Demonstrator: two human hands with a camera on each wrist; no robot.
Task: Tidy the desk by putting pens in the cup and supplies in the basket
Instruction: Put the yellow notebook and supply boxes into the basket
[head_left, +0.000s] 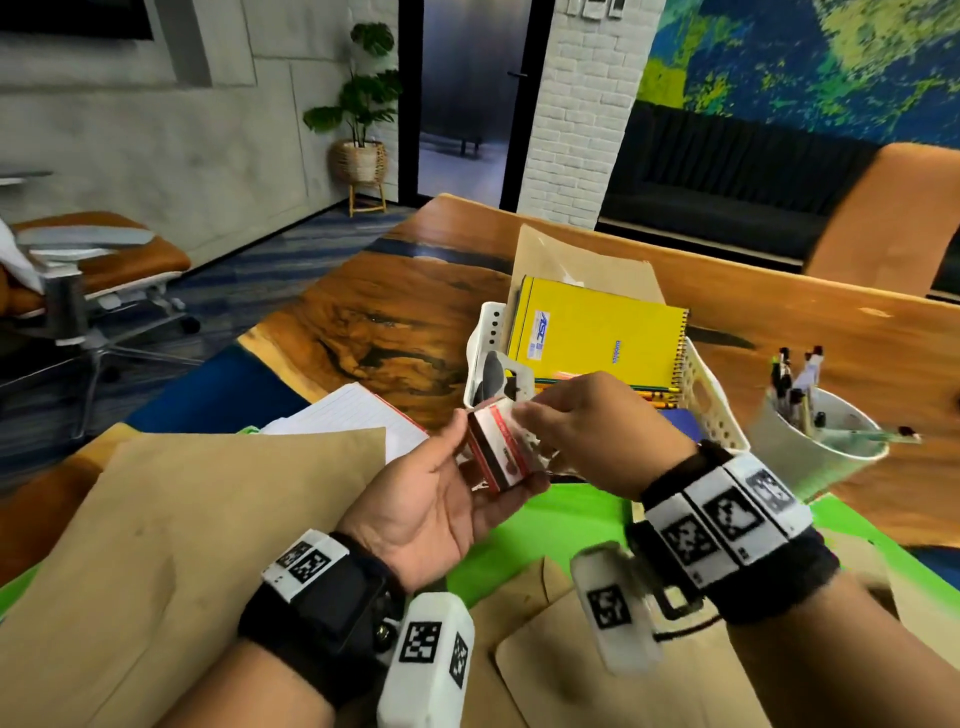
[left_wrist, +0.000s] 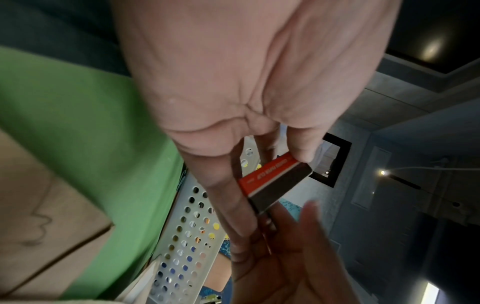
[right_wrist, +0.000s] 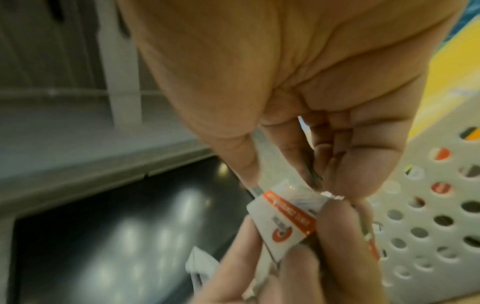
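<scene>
Together both hands' fingers pinch a small red-and-white box (head_left: 498, 452) — label blurred, contents hidden.

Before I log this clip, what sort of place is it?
Most likely an office or meeting room: a large wooden desk with a white basket holding a yellow notebook, a swivel chair on carpet, and a potted plant beside a glass door.

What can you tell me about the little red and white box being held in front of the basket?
The small box looks like cardboard, red and white with a dark end and printed lettering too blurred to read. The left hand holds it tilted in the air while the right hand pinches its top edge.
</scene>
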